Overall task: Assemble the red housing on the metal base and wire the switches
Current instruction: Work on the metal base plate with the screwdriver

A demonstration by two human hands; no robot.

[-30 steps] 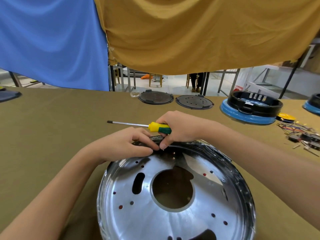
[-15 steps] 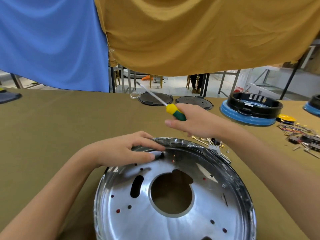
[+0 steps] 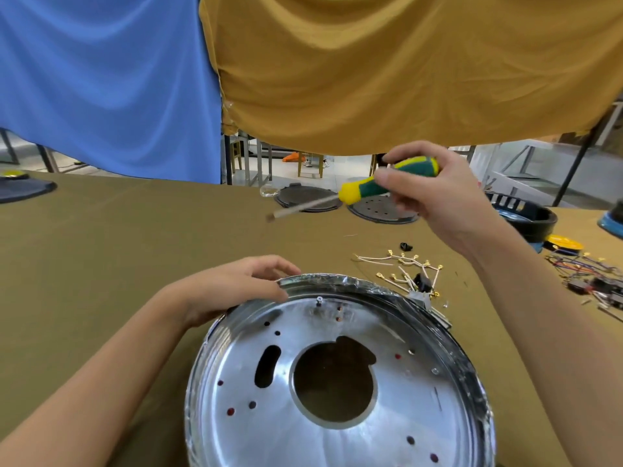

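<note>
Head view: your right hand (image 3: 435,193) grips the screwdriver (image 3: 364,190) well above the desk, shaft pointing left, the screw (image 3: 319,299) on the metal base (image 3: 337,382) below it, beside your left hand (image 3: 236,288) resting fingers on the rim.

Nearest me the metal base (image 3: 337,392) sits on the table (image 3: 118,264), my left hand (image 3: 232,288) on its far-left rim. Loose wires (image 3: 404,271) lie just behind it to the right. My right hand (image 3: 435,193) holds the screwdriver (image 3: 357,193) above the table, two discs (image 3: 347,203) behind it.
</note>
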